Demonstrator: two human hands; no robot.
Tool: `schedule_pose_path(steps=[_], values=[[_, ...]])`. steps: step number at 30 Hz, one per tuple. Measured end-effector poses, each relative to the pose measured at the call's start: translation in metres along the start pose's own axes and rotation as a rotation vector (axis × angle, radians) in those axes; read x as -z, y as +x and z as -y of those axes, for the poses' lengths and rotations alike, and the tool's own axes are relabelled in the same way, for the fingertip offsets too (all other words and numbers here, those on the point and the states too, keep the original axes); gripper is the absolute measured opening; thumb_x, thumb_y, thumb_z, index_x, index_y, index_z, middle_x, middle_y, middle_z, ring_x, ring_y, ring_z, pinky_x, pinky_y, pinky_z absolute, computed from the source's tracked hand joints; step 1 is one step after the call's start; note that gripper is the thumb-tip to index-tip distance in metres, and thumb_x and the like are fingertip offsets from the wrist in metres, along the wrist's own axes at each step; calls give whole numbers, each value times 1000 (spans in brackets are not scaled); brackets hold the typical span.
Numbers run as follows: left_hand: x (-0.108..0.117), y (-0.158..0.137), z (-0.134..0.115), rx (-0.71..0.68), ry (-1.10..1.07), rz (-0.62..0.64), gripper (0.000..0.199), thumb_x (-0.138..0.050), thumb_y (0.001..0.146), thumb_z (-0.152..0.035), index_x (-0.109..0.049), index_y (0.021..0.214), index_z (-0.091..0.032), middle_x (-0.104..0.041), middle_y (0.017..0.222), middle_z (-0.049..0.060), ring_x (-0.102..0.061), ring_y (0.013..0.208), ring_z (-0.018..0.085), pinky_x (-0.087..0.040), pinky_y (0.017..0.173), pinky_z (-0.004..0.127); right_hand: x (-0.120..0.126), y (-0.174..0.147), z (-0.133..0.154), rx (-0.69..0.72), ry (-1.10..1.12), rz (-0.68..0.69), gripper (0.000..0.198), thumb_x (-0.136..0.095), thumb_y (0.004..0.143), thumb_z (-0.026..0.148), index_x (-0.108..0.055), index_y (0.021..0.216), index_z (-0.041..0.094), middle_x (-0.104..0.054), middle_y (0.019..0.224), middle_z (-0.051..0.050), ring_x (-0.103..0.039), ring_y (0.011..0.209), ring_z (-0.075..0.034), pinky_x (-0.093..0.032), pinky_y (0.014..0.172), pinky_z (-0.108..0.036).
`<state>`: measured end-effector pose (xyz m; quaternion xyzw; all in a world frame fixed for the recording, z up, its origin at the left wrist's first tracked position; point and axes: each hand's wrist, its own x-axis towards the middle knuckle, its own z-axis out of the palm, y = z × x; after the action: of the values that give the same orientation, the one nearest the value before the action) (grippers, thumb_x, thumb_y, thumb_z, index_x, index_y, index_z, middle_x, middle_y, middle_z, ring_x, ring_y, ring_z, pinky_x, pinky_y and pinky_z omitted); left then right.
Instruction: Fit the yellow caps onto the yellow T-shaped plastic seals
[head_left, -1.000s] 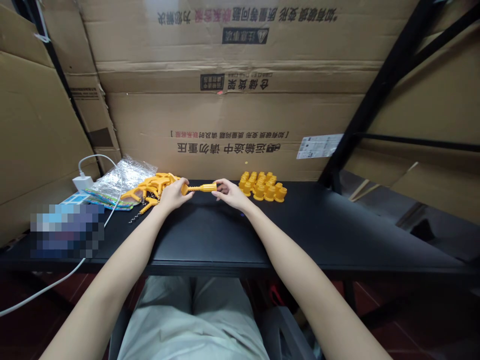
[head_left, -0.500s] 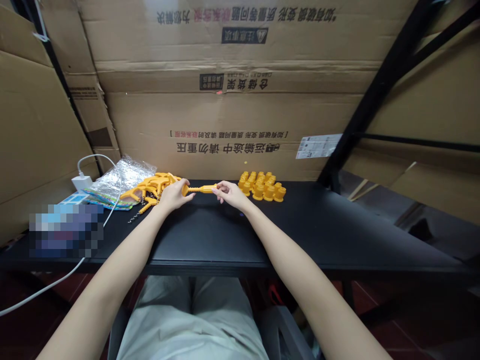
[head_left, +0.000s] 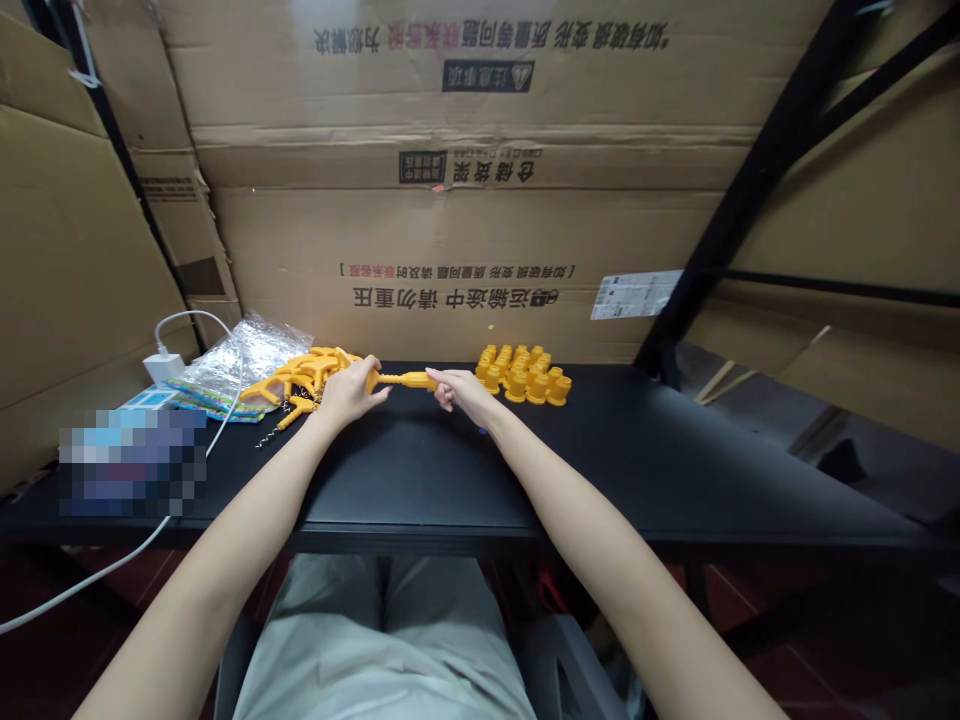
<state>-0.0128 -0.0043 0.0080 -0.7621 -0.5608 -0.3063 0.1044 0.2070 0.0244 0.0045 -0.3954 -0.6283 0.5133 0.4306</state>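
A yellow corkscrew point(head_left: 411, 379) lies level between my hands over the dark table. My left hand point(head_left: 349, 392) is closed around its handle end, which is mostly hidden, with the thumb pointing toward the right. At the other end, the thumb and fingers of my right hand point(head_left: 460, 389) pinch the tip of the wider yellow sleeve. Beside my left hand lies a pile of yellow corkscrews point(head_left: 306, 375) with T-shaped handles, some with bare metal spirals showing. Several yellow flanged, cup-like pieces point(head_left: 537, 383) stand in a cluster right of my right hand.
A crinkled clear plastic bag point(head_left: 259, 350), a white charger point(head_left: 163, 366) with its cable, and a blurred-out item point(head_left: 131, 460) are at the left of the black table point(head_left: 420, 480). Cardboard point(head_left: 465, 230) walls the back, and a black metal post point(head_left: 739, 200) rises at right.
My right hand's fingers have turned and shifted slightly on the sleeve's tip, the lower fingers now curled in more. My left hand stays in place on the corkscrew.
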Motion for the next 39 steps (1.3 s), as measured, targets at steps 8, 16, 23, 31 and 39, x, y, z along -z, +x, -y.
schedule_pose_path(steps=[8, 16, 23, 31, 39], values=[[-2, 1, 1, 14, -3, 14, 29, -60, 78, -37, -55, 104, -25, -68, 102, 5, -63, 96, 21, -46, 78, 28, 2, 2, -2, -178, 89, 86, 39, -62, 81, 54, -59, 70, 16, -55, 53, -1, -43, 41, -8, -34, 37, -21], [0, 2, 4, 54, -56, 6, 26, -60, 77, -34, -56, 102, -25, -69, 100, 2, -64, 90, 21, -46, 76, 29, 4, 2, -8, 464, -411, -55, 55, -74, 72, 42, -54, 120, 23, -60, 120, -10, -62, 99, -20, -51, 82, -35], [-1, 1, 5, -12, -92, 22, 25, -59, 76, -34, -57, 100, -25, -68, 94, 1, -64, 88, 19, -45, 76, 28, -1, -3, -3, 732, -942, -32, 21, -64, 84, 26, -62, 104, 20, -66, 101, -10, -58, 96, -25, -43, 87, -42], [1, 1, 2, -52, -110, 26, 28, -61, 76, -38, -56, 99, -23, -68, 94, 2, -63, 82, 18, -45, 74, 27, 2, -2, -1, 728, -936, -17, 20, -66, 82, 25, -66, 100, 17, -67, 94, -10, -61, 89, -23, -46, 83, -37], [1, 1, 2, -50, -112, 33, 29, -62, 75, -39, -56, 98, -23, -68, 91, 2, -63, 82, 19, -45, 72, 27, 1, -3, 1, 647, -782, -28, 20, -65, 80, 27, -67, 97, 15, -69, 94, -8, -62, 83, -18, -46, 76, -31]])
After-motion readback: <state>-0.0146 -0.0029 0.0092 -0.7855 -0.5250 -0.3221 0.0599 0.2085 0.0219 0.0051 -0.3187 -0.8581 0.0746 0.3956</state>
